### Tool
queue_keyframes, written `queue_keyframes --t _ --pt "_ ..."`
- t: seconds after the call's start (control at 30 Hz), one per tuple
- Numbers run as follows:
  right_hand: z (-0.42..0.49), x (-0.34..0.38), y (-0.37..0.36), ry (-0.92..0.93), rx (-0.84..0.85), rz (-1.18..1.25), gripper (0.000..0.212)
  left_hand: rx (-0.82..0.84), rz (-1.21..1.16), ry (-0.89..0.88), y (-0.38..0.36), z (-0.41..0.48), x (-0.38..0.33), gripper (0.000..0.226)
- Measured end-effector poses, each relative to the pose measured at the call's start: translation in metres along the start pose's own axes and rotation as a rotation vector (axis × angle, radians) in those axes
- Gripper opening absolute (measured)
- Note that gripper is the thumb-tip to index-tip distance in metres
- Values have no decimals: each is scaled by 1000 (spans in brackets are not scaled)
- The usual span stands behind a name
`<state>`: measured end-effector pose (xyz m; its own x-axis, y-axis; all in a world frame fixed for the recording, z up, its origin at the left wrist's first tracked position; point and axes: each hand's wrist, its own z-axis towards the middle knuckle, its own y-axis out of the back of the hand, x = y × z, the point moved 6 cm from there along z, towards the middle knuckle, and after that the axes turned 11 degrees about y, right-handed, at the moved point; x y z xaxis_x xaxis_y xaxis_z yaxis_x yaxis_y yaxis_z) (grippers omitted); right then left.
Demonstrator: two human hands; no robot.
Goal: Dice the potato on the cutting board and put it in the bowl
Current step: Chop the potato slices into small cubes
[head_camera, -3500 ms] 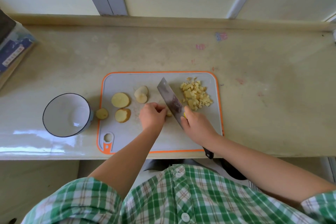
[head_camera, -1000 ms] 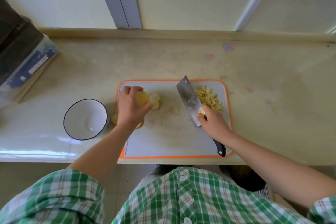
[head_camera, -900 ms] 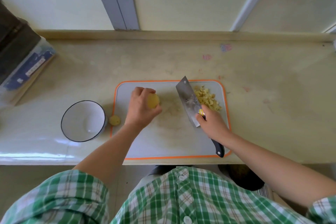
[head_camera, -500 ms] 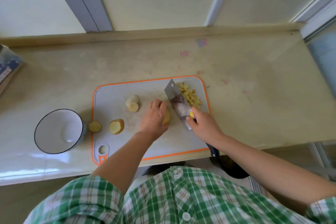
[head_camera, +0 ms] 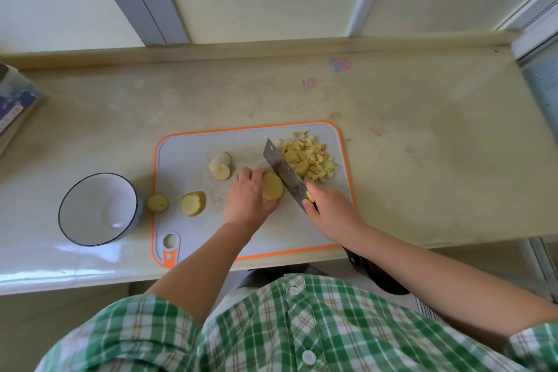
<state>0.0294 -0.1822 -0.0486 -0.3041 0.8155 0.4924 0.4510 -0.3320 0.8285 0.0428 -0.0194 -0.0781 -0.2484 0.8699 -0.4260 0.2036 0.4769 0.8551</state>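
Note:
A grey cutting board (head_camera: pixel 193 235) with an orange rim lies on the counter. My left hand (head_camera: pixel 247 197) presses a round potato slice (head_camera: pixel 272 186) flat on the board. My right hand (head_camera: pixel 329 209) grips a cleaver (head_camera: pixel 285 170) whose blade stands just right of that slice. A pile of diced potato (head_camera: pixel 311 159) lies at the board's far right corner. Two stacked potato pieces (head_camera: pixel 220 164) and one slice (head_camera: pixel 193 203) rest further left on the board. Another slice (head_camera: pixel 158 202) sits on the counter beside the empty white bowl (head_camera: pixel 98 208).
A beige counter (head_camera: pixel 422 160) runs to a raised back ledge below window frames. A box with blue print (head_camera: pixel 15 109) stands at the far left edge. The counter's front edge is near my body, and my green checked shirt fills the bottom.
My left hand fetched a potato slice from the left of the board and set it down beside the cleaver. The cleaver stayed next to the diced pile. The view shifted.

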Motion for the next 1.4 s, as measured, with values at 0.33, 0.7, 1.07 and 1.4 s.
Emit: queue_keyframes --t 0.33,0.7,1.07,1.4 --pt "12 5 19 51 57 -32 8 25 -519 518 -2 -1 25 18" --pt "12 20 16 59 106 -7 6 97 -542 661 -6 7 26 17" --pt "11 20 -2 9 92 41 6 152 -571 686 -8 11 27 14" --pt "11 18 -15 -23 46 82 7 220 -580 689 -5 16 29 15"
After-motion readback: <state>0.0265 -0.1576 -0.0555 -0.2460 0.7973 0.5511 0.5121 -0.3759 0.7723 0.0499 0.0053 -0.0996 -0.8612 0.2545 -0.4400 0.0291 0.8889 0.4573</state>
